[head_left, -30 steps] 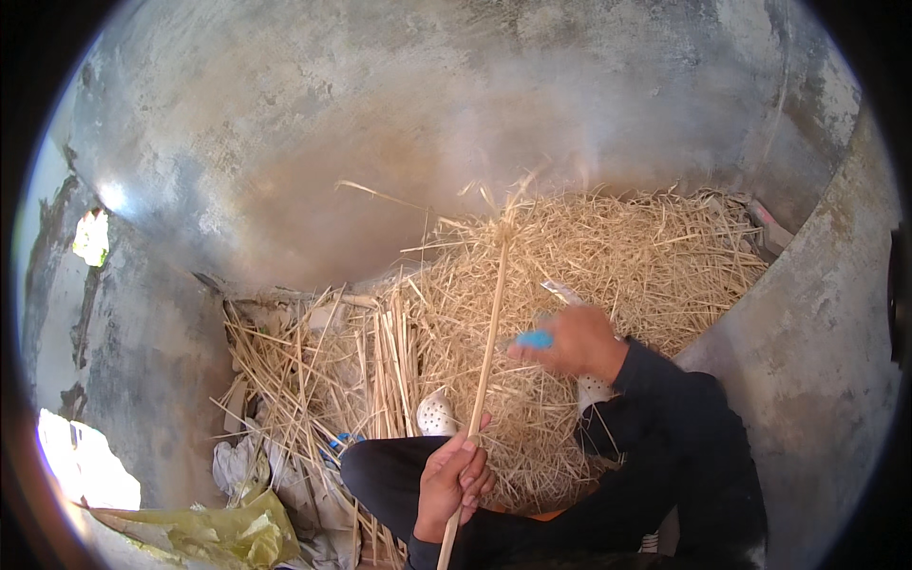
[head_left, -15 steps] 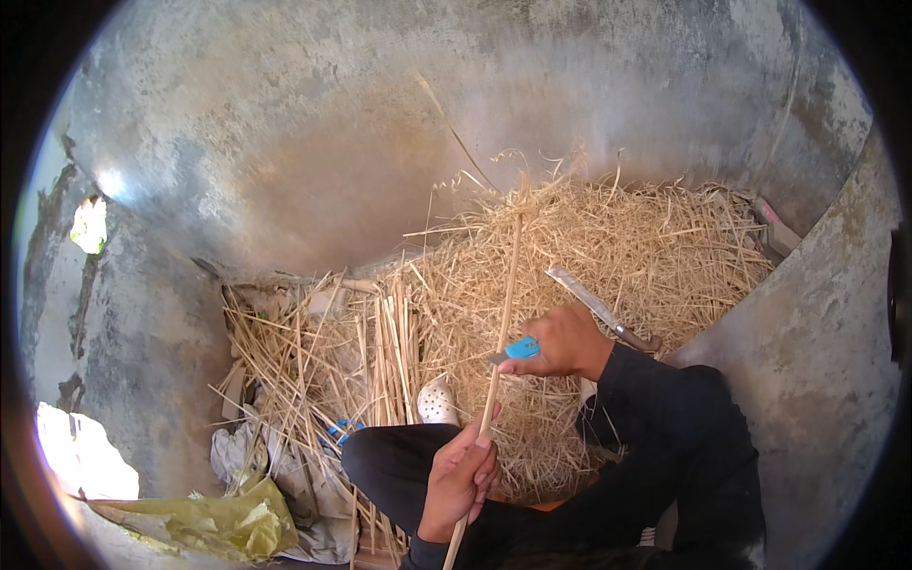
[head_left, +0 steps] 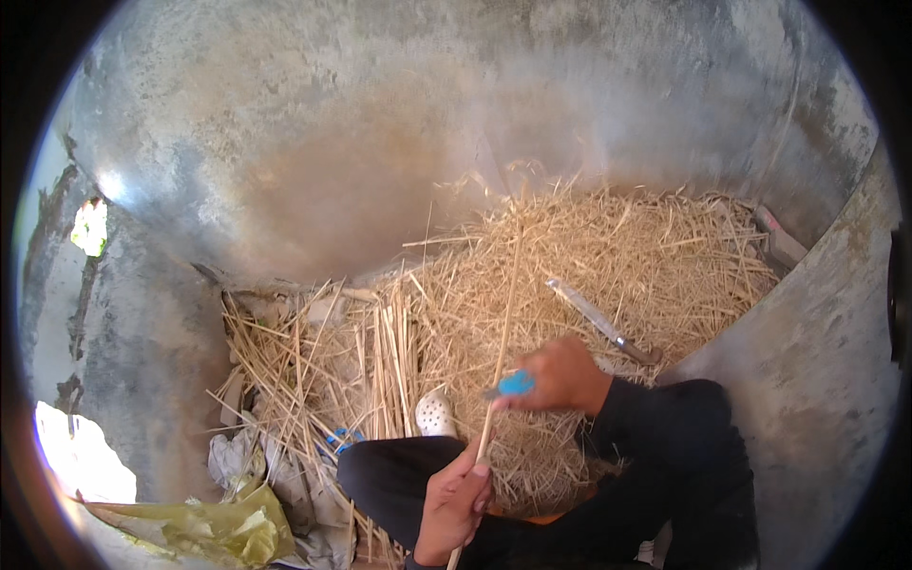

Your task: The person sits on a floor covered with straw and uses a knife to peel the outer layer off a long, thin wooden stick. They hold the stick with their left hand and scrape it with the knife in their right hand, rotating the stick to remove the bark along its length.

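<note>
My left hand (head_left: 454, 505) is closed round the lower part of a long, pale, thin wooden stick (head_left: 509, 313), which slants up and away over the heap of shavings. My right hand (head_left: 560, 376) grips a small blue-handled knife (head_left: 516, 383), blurred by motion. Its dark blade lies against the stick a little above my left hand. Curled pale shavings cling around the stick's far end, close to the wall.
Pale shavings (head_left: 646, 247) cover the floor ahead, with a curved-tip knife (head_left: 594, 313) lying on them. Several cut sticks (head_left: 391, 356) lie left of a white perforated shoe (head_left: 436, 414). Yellow plastic sheeting (head_left: 237, 527) is at lower left. Stained concrete walls (head_left: 361, 142) enclose the space.
My right hand and the blue-handled knife have moved down along the stick, toward my left hand. The left hand still holds the stick, slightly lower in view.
</note>
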The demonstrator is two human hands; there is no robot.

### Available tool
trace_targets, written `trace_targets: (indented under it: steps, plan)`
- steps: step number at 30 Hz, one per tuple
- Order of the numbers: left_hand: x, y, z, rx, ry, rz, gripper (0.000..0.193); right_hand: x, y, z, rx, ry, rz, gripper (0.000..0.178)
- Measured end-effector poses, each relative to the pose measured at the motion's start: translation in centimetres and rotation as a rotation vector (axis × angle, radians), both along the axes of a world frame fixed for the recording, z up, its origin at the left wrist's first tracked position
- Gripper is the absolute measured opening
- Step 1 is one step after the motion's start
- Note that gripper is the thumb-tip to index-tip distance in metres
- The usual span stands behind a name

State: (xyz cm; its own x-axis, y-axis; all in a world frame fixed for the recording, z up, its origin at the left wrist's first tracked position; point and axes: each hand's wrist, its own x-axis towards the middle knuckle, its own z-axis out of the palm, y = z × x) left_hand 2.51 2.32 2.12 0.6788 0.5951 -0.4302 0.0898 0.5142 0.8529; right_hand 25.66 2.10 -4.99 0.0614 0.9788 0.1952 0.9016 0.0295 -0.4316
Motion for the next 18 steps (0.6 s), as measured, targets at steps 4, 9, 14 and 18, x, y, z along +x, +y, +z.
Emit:
trace_targets:
  steps: [4,9,14,18]
  plan:
    - [0.7,-0.2,-1.1,0.111,0.058,-0.006,0.051,4.5,1.5,-1.9,0.085,0.046,-0.245,0.079]
    - [0.3,-0.5,-0.7,0.117,0.077,-0.042,0.051,5.9,3.4,-2.4,0.002,0.007,-0.377,0.082]
    - [0.4,-2.0,-1.1,0.024,0.049,-0.080,0.050,11.6,3.7,-5.0,0.025,0.116,-0.517,0.081]
    - [-0.5,0.0,-1.8,0.035,0.040,-0.029,0.045,4.4,1.5,-3.5,0.094,0.009,-0.251,0.077]
